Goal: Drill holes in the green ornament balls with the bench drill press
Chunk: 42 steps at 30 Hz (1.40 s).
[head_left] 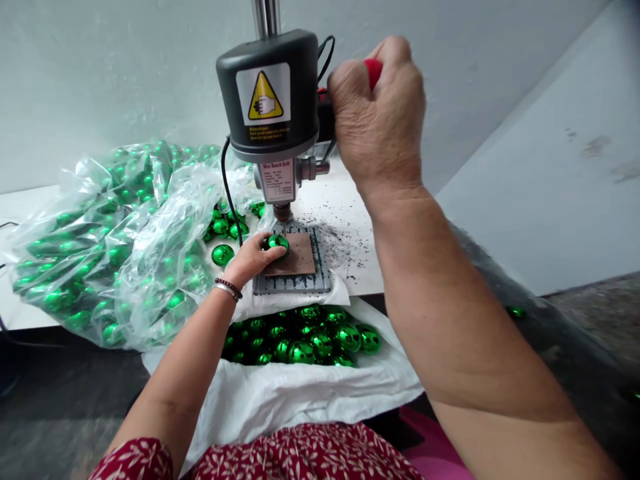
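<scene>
My left hand [253, 257] grips a shiny green ball [278, 244] between thumb and fingers. The ball is held over a brown board [300, 257] on the grey slotted base [323, 283] of a small bench drill [273, 100]. Directly above it is the drill's chuck [283, 212]; whether the thin bit touches the ball I cannot tell. Up at the right side of the drill head, my right hand [380, 120] is wrapped round the red-tipped feed lever [373, 72]. Most of that lever is hidden behind my fingers.
A clear plastic bag [165, 233] full of green balls fills the table's left side. Loose green balls [223, 255] lie by its mouth. Below the table edge, a white sack [300, 387] holds many more. Dark shavings [345, 243] litter the white tabletop [365, 280] near the base.
</scene>
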{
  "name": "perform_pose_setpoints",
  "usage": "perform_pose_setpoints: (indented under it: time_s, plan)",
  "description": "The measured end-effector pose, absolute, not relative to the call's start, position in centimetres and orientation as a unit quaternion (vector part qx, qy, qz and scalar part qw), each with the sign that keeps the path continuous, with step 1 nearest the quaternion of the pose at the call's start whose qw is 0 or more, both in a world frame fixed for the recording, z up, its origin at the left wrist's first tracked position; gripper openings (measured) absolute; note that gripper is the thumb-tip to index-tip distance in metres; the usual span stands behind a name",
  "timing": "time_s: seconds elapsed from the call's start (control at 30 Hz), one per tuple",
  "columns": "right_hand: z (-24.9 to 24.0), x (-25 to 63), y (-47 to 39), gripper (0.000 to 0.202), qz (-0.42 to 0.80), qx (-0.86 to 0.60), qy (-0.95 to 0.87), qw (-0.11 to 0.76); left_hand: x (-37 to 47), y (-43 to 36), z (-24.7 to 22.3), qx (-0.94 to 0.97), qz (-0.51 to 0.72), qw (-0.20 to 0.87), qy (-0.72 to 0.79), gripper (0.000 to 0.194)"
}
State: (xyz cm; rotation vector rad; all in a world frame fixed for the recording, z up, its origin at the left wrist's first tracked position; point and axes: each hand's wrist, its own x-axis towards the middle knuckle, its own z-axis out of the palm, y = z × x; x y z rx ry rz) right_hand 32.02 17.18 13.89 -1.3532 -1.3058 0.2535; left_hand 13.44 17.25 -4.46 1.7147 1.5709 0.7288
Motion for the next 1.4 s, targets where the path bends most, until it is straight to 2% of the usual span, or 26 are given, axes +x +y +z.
perform_pose_setpoints:
  time_s: [0.23,0.47,0.73,1.0,1.4]
  plan:
    - [14.0,32.1,17.3,0.037,0.104,-0.581,-0.568,0.573,14.2,17.4,-4.2,0.671,0.266,0.326,0.61,0.051]
    - [13.6,32.2,17.3,0.037,0.097,-0.57,-0.565,0.589,15.2,17.4,-4.1,0.652,0.267,0.358,0.612,0.071]
    - [12.2,32.4,15.9,0.035,0.076,-0.539,-0.568,0.617,15.6,17.1,-5.0,0.628,0.307,0.402,0.591,0.069]
    - [9.2,33.4,14.7,0.016,0.008,-0.515,-0.604,0.608,15.6,16.8,-4.7,0.644,0.285,0.379,0.6,0.069]
    - [6.9,33.3,14.0,0.013,-0.023,-0.488,-0.6,0.633,15.4,16.9,-4.8,0.655,0.29,0.364,0.595,0.066]
